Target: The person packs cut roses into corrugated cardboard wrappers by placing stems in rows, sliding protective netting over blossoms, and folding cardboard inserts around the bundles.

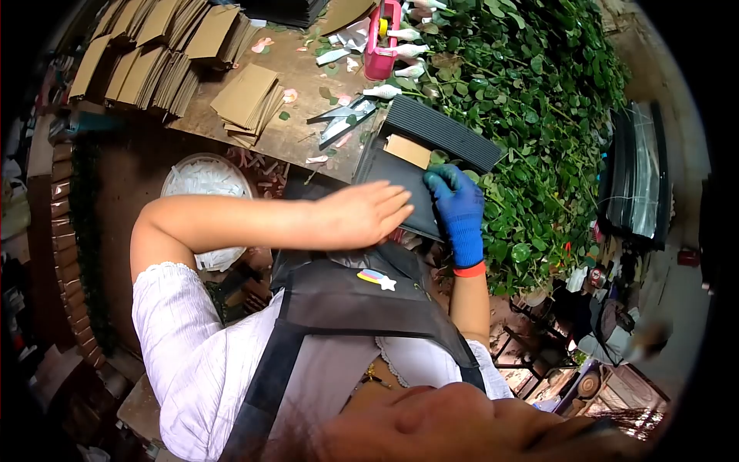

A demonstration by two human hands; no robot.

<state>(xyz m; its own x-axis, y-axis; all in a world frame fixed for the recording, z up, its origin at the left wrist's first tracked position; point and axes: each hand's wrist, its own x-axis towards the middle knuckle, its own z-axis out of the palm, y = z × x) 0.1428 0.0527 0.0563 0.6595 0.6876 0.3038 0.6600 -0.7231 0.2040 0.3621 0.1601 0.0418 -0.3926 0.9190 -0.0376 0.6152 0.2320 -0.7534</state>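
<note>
In front of my apron is a black corrugated sheet (442,132), its far part showing ridges and its near part a smooth black panel (396,179). A tan cardboard piece (408,151) lies on it. My right hand (456,196), in a blue glove, grips the panel's right edge, with the thumb over the top. My bare left hand (369,212) reaches across from the left, its fingers stretched out over the panel's near part. Whether that palm touches the panel is hidden. Scissors (346,121) lie on the table beyond the panel.
Stacks of tan cardboard (154,61) and a smaller pile (248,100) are on the wooden table (308,69). A pink basket (379,58) stands by white-netted buds (409,51). Leafy stems (531,146) heap at right. A white tub (206,175) stands lower left.
</note>
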